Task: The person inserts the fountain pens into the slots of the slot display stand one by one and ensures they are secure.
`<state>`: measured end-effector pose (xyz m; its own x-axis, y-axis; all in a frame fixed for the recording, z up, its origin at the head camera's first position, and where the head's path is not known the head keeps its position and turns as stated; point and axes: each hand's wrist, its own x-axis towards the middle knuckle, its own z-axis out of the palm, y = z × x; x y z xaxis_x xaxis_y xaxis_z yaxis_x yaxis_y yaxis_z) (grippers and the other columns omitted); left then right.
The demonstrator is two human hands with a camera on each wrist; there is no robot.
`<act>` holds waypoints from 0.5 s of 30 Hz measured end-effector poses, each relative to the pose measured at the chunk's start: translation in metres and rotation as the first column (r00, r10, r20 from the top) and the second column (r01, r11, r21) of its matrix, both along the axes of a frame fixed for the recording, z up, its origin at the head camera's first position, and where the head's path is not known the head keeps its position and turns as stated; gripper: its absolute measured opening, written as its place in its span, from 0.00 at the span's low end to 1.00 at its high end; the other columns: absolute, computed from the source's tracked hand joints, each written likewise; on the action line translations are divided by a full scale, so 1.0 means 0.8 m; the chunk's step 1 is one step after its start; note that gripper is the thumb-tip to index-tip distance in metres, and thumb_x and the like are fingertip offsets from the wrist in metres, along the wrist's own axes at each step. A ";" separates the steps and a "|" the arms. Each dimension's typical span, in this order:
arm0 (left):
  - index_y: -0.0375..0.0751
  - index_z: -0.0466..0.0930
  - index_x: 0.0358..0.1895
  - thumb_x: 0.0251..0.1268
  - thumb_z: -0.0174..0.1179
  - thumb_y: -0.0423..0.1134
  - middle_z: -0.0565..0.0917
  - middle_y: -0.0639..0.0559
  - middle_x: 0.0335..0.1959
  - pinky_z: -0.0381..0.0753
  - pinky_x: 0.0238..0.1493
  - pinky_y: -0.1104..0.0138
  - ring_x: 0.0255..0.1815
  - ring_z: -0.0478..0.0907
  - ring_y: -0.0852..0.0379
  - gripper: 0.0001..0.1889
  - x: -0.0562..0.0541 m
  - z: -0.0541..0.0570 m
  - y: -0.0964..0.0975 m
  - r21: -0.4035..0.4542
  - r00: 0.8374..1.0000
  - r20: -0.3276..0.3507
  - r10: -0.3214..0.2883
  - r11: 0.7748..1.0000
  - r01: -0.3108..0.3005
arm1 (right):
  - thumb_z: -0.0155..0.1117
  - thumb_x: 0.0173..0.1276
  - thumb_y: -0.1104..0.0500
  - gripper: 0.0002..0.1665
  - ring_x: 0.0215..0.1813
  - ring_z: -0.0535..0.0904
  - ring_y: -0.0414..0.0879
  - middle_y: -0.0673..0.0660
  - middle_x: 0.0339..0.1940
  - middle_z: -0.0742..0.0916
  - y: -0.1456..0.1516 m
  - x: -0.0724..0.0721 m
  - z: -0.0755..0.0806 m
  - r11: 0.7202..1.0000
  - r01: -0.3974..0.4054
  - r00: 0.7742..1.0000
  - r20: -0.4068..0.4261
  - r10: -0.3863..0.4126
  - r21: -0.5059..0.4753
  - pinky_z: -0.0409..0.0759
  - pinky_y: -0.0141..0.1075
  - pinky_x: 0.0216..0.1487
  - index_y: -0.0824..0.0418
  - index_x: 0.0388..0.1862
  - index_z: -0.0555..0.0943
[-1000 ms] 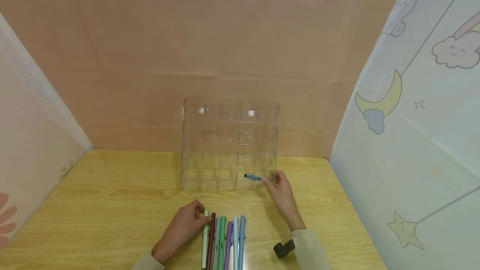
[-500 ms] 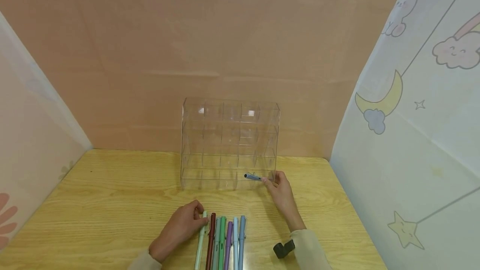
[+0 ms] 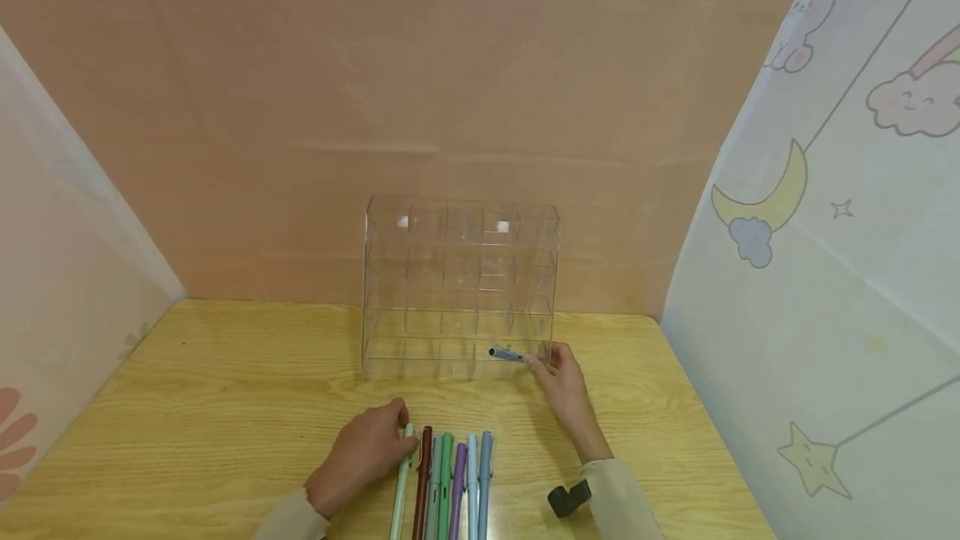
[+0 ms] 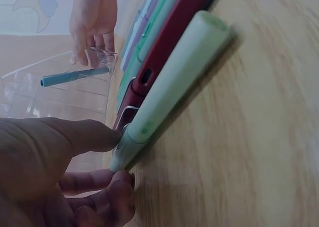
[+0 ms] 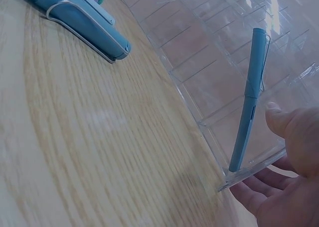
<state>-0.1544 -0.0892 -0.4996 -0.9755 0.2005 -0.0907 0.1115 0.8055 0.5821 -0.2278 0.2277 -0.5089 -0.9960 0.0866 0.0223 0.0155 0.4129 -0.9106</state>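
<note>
My left hand (image 3: 367, 444) pinches the cap end of a light green pen (image 3: 400, 494) between thumb and fingers, low over the table. In the left wrist view, this pen (image 4: 179, 77) lies slantwise beside a dark red pen (image 4: 164, 48). A clear acrylic pen rack (image 3: 459, 323) with rows of compartments stands at the back. My right hand (image 3: 564, 386) grips its lower right corner, thumb in front and fingers behind. A blue pen (image 5: 249, 102) stands tilted in the bottom corner compartment, close beside the right thumb.
To the right of the light green pen lie the dark red pen (image 3: 422, 482), grey-green pen (image 3: 433, 482), green pen (image 3: 445, 482), purple pen (image 3: 457, 486), light blue pen (image 3: 472, 482) and another blue pen (image 3: 484, 482). A black device (image 3: 568, 497) sits by the right sleeve.
The left hand has drawn the light green pen a little to the left, away from the dark red pen, and it now slants. The right hand and rack have stayed in place.
</note>
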 end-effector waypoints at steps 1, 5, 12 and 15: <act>0.40 0.80 0.41 0.65 0.73 0.44 0.77 0.56 0.21 0.67 0.21 0.67 0.21 0.70 0.59 0.14 0.000 -0.001 0.001 -0.009 1.000 -0.005 0.001 1.000 -0.001 | 0.65 0.81 0.46 0.38 0.77 0.73 0.72 0.74 0.75 0.77 0.000 0.000 0.000 1.000 -0.001 1.000 0.003 0.001 -0.001 0.78 0.61 0.72 0.69 0.75 0.67; 0.41 0.78 0.40 0.66 0.73 0.43 0.75 0.55 0.21 0.65 0.21 0.67 0.21 0.69 0.59 0.13 0.001 -0.001 0.005 -0.019 1.000 -0.028 -0.004 1.000 0.003 | 0.65 0.81 0.46 0.38 0.78 0.72 0.72 0.74 0.75 0.76 0.001 0.001 -0.001 1.000 -0.009 1.000 0.007 0.009 -0.001 0.78 0.62 0.73 0.69 0.75 0.66; 0.41 0.75 0.37 0.66 0.70 0.38 0.76 0.54 0.22 0.68 0.22 0.65 0.22 0.69 0.59 0.11 0.001 -0.002 0.010 -0.061 0.995 -0.101 -0.019 0.998 0.013 | 0.65 0.81 0.47 0.37 0.77 0.73 0.72 0.74 0.75 0.77 0.002 0.000 -0.002 1.000 0.001 1.000 0.010 -0.001 -0.001 0.78 0.62 0.72 0.68 0.75 0.66; 0.41 0.76 0.37 0.66 0.69 0.37 0.77 0.54 0.23 0.68 0.21 0.65 0.22 0.70 0.59 0.10 0.001 -0.002 0.010 -0.058 0.994 -0.109 -0.016 0.998 0.010 | 0.65 0.81 0.48 0.37 0.78 0.72 0.73 0.74 0.75 0.76 0.002 0.000 -0.002 1.000 0.003 1.000 0.010 -0.003 0.004 0.78 0.62 0.72 0.68 0.76 0.66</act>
